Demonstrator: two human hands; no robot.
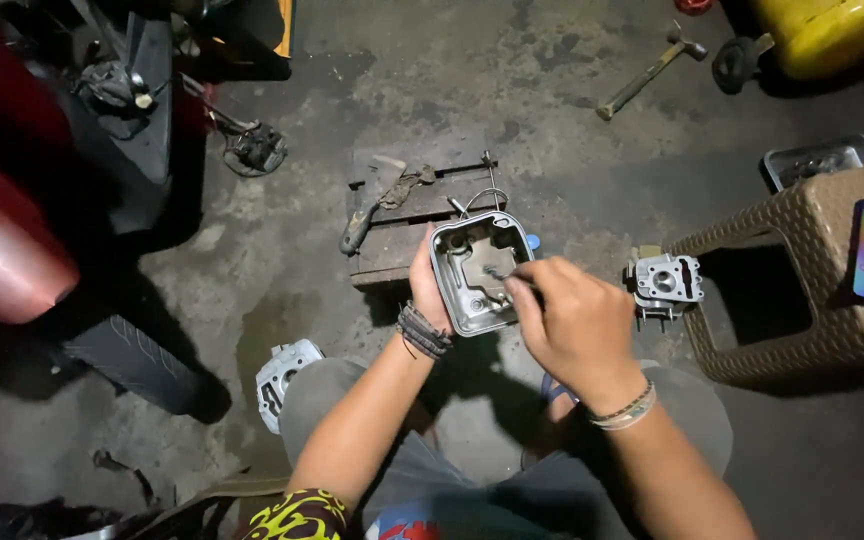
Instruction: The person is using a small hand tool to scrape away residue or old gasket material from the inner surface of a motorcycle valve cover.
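Right hand (577, 325): closed on a small metal tool (498, 272) inside the cover.
Left hand (427, 285): gripping the grey metal engine cover (474, 270).
Wooden board (402, 215): just behind the cover.

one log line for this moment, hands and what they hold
left hand: holds metal engine cover from its side | right hand: fingertips pinch small part inside cover | near: cylinder head on floor, wooden block

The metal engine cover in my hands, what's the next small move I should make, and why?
Probably keep the left hand steady on the metal engine cover and ease the small tool in the right hand a touch deeper into the cover's open inside. The tool's tip already sits within the hollow, and the cover is held in the air above the wooden block, so only the left grip braces it.
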